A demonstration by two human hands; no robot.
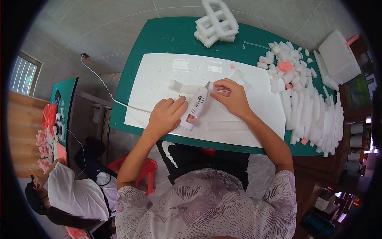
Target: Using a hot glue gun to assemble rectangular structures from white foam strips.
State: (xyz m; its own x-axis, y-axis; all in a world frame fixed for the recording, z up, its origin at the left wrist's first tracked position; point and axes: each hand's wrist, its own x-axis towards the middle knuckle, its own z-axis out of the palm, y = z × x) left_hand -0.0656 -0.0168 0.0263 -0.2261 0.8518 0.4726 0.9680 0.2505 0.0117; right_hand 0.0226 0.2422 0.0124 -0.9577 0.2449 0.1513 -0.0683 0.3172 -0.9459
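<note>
My left hand is closed around a white hot glue gun, whose metal nozzle points away from me. A white cord trails off to the left from beneath this hand. Just right of the nozzle, my right hand pinches the end of a white foam strip; the fingertips partly hide that end. The strip lies across the white board, with a short upturned foam piece at its left end. Closer to me lies another flat foam strip. Small foam pieces rest beyond my right hand.
An assembled foam frame stands on the green table's far side. Foam blocks and long strips are piled at the right. A person sits at another table on the left, near a red stool.
</note>
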